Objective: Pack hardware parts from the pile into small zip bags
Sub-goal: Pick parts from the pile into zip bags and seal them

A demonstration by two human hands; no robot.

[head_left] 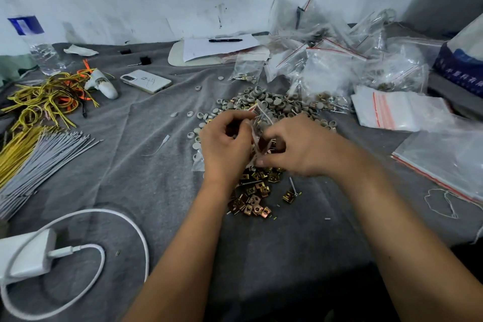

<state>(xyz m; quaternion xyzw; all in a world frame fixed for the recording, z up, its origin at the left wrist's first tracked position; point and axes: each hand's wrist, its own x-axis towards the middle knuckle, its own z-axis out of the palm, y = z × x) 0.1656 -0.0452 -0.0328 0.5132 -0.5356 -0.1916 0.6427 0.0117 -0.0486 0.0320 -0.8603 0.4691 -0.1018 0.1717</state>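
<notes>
Where the charger cable [78, 248] loops nearest me on the grey-clothed desk [156, 178], I see brass clips [254, 197] heaped just below my hands. Left hand [224, 144] and right hand [300, 146] both pinch one small zip bag [257, 123] between them. Beyond lie grey caps [261, 99], then filled bags [339, 65].

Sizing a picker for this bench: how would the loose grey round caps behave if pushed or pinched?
The grey round caps look small and plastic, so probably light and easily scattered. Their round shape suggests any on edge could roll, though the wrinkled grey cloth should damp that. Heaped loosely, they would likely shift under a push.
</notes>
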